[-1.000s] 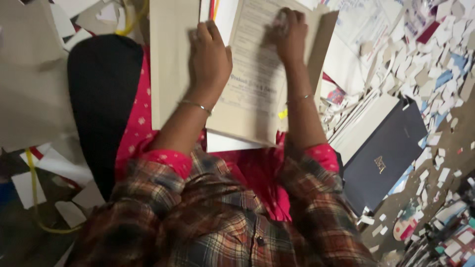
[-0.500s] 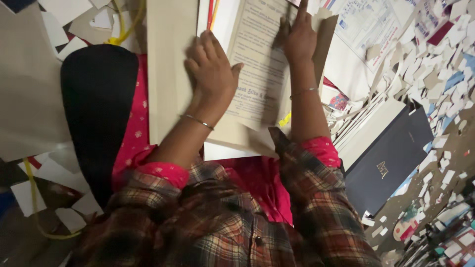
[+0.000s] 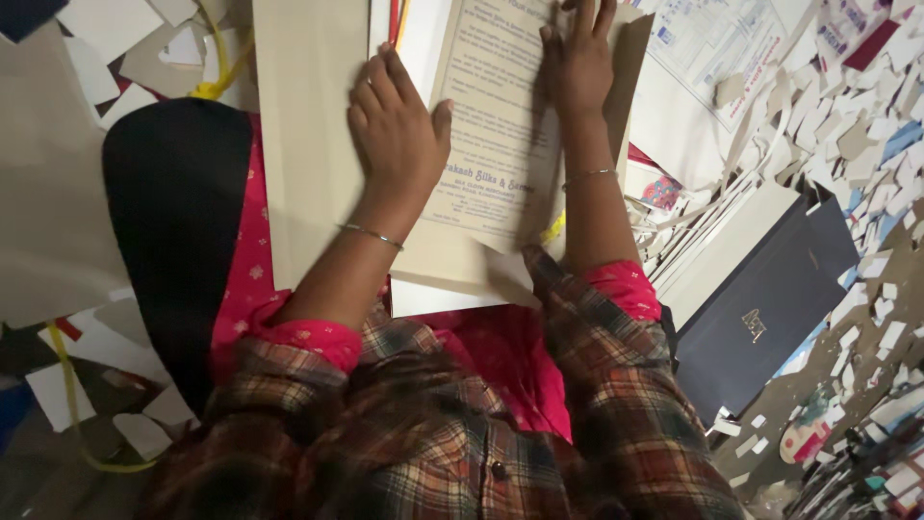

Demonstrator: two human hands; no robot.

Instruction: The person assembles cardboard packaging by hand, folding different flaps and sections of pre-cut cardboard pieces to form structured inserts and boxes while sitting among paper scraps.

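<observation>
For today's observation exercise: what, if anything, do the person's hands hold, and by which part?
Neither hand grips anything. The left hand presses flat on the left edge of the printed sheet; the right hand presses flat near its top right.

1. The floor point(image 3: 847, 385) at the right is dull brown and dim; it is strewn with small paper scraps point(image 3: 866, 125) in white, blue and pink, thickest at the far right.
2. A dark navy box point(image 3: 770, 318) lies at the right, just beside a stack of pale card sheets point(image 3: 712, 241).
3. At the left, white paper offcuts point(image 3: 106, 29) lie over grey board point(image 3: 48, 221); a yellow strap point(image 3: 67, 385) loops across the near left; another yellow strap point(image 3: 217, 67) lies at the far left.
4. Light is low and warm; the near edge sits in shadow.
</observation>
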